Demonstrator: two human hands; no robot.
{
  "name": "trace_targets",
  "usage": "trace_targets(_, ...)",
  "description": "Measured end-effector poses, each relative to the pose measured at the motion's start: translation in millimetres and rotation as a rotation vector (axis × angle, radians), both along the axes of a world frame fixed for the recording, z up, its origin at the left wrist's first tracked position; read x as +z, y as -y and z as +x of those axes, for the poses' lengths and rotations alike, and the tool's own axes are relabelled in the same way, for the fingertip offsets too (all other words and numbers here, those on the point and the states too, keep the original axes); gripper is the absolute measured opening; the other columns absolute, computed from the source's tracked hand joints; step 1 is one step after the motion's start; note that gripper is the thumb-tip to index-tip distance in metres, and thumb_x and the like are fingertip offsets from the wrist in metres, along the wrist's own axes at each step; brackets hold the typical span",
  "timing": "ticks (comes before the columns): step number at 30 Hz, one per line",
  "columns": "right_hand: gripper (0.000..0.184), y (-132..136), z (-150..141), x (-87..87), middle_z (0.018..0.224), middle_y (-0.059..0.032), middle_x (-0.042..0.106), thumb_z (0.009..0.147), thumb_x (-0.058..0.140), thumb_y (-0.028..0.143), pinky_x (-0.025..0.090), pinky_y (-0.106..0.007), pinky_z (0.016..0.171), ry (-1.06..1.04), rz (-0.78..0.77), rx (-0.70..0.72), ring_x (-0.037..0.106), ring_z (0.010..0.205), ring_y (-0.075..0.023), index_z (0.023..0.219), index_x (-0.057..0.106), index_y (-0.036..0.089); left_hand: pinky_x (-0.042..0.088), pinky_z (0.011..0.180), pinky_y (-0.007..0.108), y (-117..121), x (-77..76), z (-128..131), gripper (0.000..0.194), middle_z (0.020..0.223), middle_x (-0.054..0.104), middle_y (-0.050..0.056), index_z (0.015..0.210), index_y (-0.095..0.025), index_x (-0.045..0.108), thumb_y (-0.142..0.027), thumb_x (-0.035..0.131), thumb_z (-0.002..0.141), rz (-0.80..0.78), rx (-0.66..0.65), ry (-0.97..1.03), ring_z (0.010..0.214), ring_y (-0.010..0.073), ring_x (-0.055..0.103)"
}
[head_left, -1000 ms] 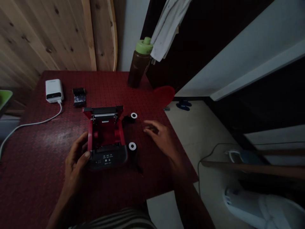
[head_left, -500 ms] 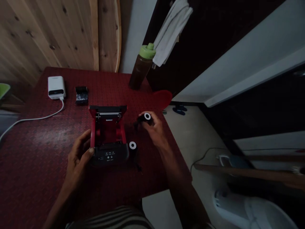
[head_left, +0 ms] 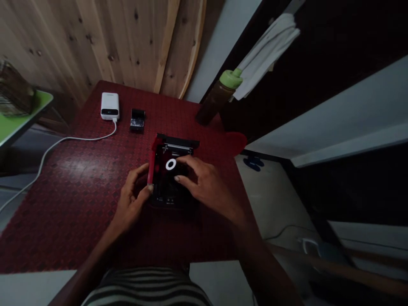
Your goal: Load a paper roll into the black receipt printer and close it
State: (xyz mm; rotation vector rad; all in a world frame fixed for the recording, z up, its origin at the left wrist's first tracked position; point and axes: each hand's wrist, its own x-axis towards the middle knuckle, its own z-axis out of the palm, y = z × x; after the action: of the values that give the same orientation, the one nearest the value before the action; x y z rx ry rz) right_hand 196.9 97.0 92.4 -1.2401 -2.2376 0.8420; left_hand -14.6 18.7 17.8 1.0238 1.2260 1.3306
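Note:
A small red-and-black label printer (head_left: 150, 168) sits on the table with its lid raised and its compartment exposed. My left hand (head_left: 130, 202) grips its left side, thumb on the front corner and fingers along the outer wall. My right hand (head_left: 208, 182) pinches a small black roll with a white ring-shaped end (head_left: 171, 164) between thumb and fingers. The roll is over the compartment; whether it touches the inside I cannot tell. My right hand covers the printer's right side and the table beside it.
On the red patterned table (head_left: 83, 199) are a white power bank (head_left: 110, 104) with a cable (head_left: 76, 138), a small black piece (head_left: 137, 120) and a brown bottle with green lid (head_left: 216, 97). A red stool seat (head_left: 236, 143) stands beyond the right edge.
My right hand has brought the roll leftward from beside the printer to above its compartment. The second roll beside the printer is now out of sight. The camera view has shifted left.

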Motion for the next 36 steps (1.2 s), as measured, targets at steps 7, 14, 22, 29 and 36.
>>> trace_targets(7,0.027,-2,-37,-0.6,0.128,-0.0141,0.079,0.099,0.070,0.003,0.053,-0.044,0.111,0.442,0.041,0.013,0.072,0.124,-0.0292,0.121,0.075,0.017,0.048,0.126,0.056,0,-1.3,-2,0.060,0.155,0.067,0.016,0.152,-0.021,0.064,-0.049,0.073,0.099,0.000,0.003,-0.025,0.148,0.0362,0.063)
trace_targets(14,0.028,-12,-52,-1.7,0.116,-0.0139,0.084,0.101,0.064,0.006,0.056,-0.039,0.097,0.657,0.022,0.017,0.077,0.111,-0.0290,0.121,0.080,0.018,0.045,0.128,0.057,2,-8.7,-3,0.063,0.160,0.063,0.014,0.155,-0.024,0.062,-0.050,0.074,0.099,-0.002,0.002,-0.037,0.151,0.0365,0.060)
trace_targets(22,0.024,-17,-50,-15.4,0.116,-0.0152,0.084,0.102,0.066,0.010,0.060,-0.042,0.101,0.586,0.027,0.020,0.079,0.111,-0.0303,0.119,0.081,0.016,0.044,0.128,0.057,3,-7.0,-4,0.062,0.157,0.066,0.014,0.155,-0.024,0.062,-0.052,0.073,0.101,-0.028,0.000,-0.059,0.150,0.0359,0.060)
trace_targets(29,0.029,-2,-10,-7.0,0.133,-0.0072,0.084,0.108,0.063,0.011,0.059,-0.046,0.115,0.191,0.124,0.169,0.076,0.126,-0.0244,0.127,0.082,0.024,0.049,0.125,0.056,1,-4.4,-2,0.062,0.155,0.067,0.013,0.152,-0.025,0.065,-0.055,0.075,0.099,-0.037,0.016,-0.051,0.149,0.0369,0.061)
trace_targets(36,0.027,1,-3,-19.9,0.097,-0.0017,0.083,0.109,0.063,0.007,0.062,-0.034,0.088,0.067,0.155,0.283,0.074,0.092,-0.0184,0.096,0.080,0.023,0.053,0.122,0.054,3,-2.5,-2,0.058,0.152,0.070,0.013,0.148,-0.025,0.068,-0.052,0.077,0.098,-0.043,0.008,0.006,0.144,0.0368,0.067)
